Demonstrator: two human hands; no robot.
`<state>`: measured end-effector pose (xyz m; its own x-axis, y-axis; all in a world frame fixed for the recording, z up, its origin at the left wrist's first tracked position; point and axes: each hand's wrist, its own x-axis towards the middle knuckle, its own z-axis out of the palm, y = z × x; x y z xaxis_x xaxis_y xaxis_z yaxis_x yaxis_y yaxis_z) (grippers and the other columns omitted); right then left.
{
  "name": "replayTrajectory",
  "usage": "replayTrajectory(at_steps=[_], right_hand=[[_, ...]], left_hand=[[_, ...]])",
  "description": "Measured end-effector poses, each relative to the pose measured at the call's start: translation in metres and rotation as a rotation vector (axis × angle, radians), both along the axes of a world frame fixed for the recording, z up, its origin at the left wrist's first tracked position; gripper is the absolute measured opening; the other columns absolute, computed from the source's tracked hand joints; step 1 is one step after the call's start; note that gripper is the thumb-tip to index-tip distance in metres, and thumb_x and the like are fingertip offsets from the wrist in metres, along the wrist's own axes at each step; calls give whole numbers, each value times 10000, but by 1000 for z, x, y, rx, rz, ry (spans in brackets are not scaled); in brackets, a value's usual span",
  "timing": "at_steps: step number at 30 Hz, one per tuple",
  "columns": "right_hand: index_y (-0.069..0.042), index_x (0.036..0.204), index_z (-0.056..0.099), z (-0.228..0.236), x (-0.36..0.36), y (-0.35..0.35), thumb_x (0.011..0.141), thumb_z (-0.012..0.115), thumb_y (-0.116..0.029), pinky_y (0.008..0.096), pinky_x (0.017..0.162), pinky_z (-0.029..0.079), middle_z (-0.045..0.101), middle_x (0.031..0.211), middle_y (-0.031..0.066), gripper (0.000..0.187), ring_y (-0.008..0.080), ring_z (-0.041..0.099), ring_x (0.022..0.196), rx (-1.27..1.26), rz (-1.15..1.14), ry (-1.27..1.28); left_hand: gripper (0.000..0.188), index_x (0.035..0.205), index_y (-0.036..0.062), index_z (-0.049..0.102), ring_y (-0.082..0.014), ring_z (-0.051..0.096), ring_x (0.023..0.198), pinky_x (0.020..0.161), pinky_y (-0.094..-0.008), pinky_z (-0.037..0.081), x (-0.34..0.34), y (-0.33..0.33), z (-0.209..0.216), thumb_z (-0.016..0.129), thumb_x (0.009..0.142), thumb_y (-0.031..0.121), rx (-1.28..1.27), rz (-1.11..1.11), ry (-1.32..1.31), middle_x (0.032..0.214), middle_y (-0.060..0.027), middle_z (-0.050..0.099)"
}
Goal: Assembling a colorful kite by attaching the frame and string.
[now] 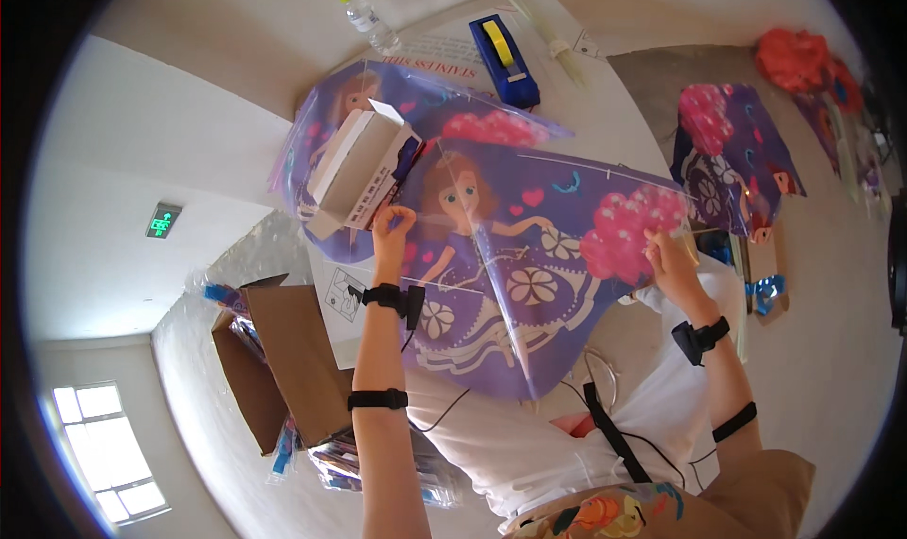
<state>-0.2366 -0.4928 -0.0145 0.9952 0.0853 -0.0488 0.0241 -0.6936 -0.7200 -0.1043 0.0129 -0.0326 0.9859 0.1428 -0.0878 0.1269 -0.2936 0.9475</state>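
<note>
A purple kite (567,256) printed with a princess and pink balloons lies across my lap and the table edge, with thin rods along its middle and top. My right hand (666,260) pinches its right edge near the balloons. At the kite's left side, the fingers of my left hand (391,225) are pinched together, next to a small open white carton (361,172). A faint clear strip seems to run from those fingertips, too thin to make out. Beneath the carton, a second similar kite (472,100) lies on the table.
A blue tape dispenser (506,62) with a yellow roll, thin pale sticks (553,38) and a plastic bottle (370,24) are at the table's far side. An open cardboard box (288,359) stands at left. Another purple printed sheet (732,161) hangs at right.
</note>
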Motion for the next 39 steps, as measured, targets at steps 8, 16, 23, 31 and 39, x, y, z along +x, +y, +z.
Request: replayTrajectory(at_steps=[8,16,23,31,39], right_hand=[[2,1172,521,13,7,20,943,528,-40,423,793,459,563,906,161,233,347,562,886,-121,-4,-91],[13,1200,500,13,6,20,933,539,-31,413,815,444,560,906,146,273,343,556,886,-105,14,-163],[-6,1193,489,2,8,21,916,532,-58,452,848,413,572,945,142,285,352,550,925,-166,24,-228],[-2,1220,436,-7,7,35,931,484,-70,523,1053,326,581,1036,107,301,321,520,1164,-186,-6,-120],[-7,1216,440,15,4,22,958,462,-81,532,1056,310,604,1009,100,269,309,538,1140,-69,-3,-19]], left_hand=[[133,933,72,710,-310,373,1358,1136,-385,192,32,-1,-10,695,807,113,314,-56,-254,1139,-157,640],[70,950,8,535,-289,274,1427,1160,-368,127,2,5,-35,573,895,29,-45,-232,-76,1384,-224,500],[47,879,19,507,-304,239,1443,1154,-370,148,-22,12,-34,526,923,20,96,-174,-34,1447,-305,381],[56,888,52,489,-288,241,1442,1155,-359,135,-35,14,3,513,937,62,248,-191,117,1460,-297,366],[67,932,50,515,-234,547,1193,1014,-329,392,-35,-57,67,526,960,109,118,-218,146,1325,-182,559]])
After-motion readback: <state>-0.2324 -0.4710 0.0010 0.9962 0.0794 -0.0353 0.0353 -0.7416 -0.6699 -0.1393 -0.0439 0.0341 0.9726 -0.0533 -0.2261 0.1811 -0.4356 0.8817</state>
